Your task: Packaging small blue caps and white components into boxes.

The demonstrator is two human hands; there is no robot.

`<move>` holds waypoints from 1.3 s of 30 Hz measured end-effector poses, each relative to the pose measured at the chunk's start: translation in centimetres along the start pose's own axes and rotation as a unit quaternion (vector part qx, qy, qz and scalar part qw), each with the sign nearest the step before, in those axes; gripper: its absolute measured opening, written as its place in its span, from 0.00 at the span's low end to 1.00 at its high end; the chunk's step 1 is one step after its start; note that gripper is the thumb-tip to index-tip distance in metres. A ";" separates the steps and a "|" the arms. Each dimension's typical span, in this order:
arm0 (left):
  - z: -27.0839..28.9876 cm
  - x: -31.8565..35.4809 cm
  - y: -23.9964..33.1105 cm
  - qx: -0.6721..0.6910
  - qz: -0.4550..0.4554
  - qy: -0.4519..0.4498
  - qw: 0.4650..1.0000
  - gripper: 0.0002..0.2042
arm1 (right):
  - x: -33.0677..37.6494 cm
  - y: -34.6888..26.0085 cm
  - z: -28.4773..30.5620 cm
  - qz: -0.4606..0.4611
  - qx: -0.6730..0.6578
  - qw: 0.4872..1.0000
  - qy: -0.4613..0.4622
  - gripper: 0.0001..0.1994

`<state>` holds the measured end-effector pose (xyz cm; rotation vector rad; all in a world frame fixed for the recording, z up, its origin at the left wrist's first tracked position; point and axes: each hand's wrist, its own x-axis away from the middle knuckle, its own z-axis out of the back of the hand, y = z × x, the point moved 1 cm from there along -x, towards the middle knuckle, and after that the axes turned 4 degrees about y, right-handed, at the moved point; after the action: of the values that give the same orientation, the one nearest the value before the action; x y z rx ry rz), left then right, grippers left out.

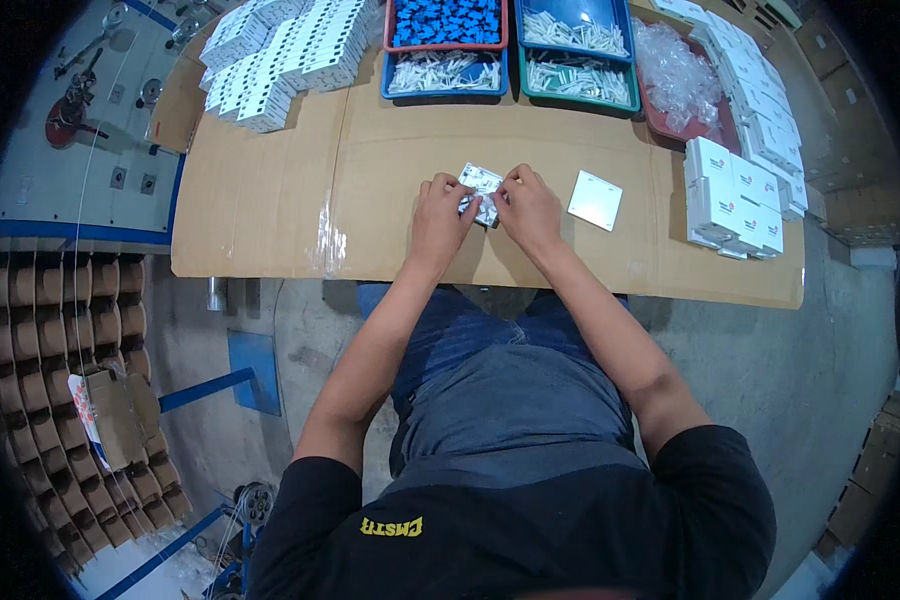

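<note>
Both hands work at a small square white and silver part (482, 179) on the cardboard-covered table, close to its near edge. My left hand (440, 218) closes on its left side, thumb and fingers bent against it. Opposite, my right hand (528, 208) pinches at the part's right side with bent fingers. The fingers cover some of the part, and its fine details are too small to make out. To the right of my right hand lies a flat white square plate (596, 201), apart from both hands.
Stacked white switch-like blocks (315, 50) stand at the far left. Trays hold blue pieces (445, 22) and white slender pieces (445, 74). A red tray holds clear plastic bags (678, 75). White boxes (735, 200) line the right side. The cardboard's near edge (690, 298) is before me.
</note>
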<state>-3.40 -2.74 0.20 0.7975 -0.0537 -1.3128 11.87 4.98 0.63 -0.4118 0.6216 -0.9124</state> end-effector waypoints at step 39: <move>1.1 0.8 -1.2 -0.013 -0.078 -0.023 0.997 0.19 | -1.8 -0.6 0.4 -0.077 0.017 0.995 -0.063 0.08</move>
<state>-4.68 -4.03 0.02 0.7610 -0.0121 -1.4762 10.91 6.18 1.82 -0.4878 0.4620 -1.0329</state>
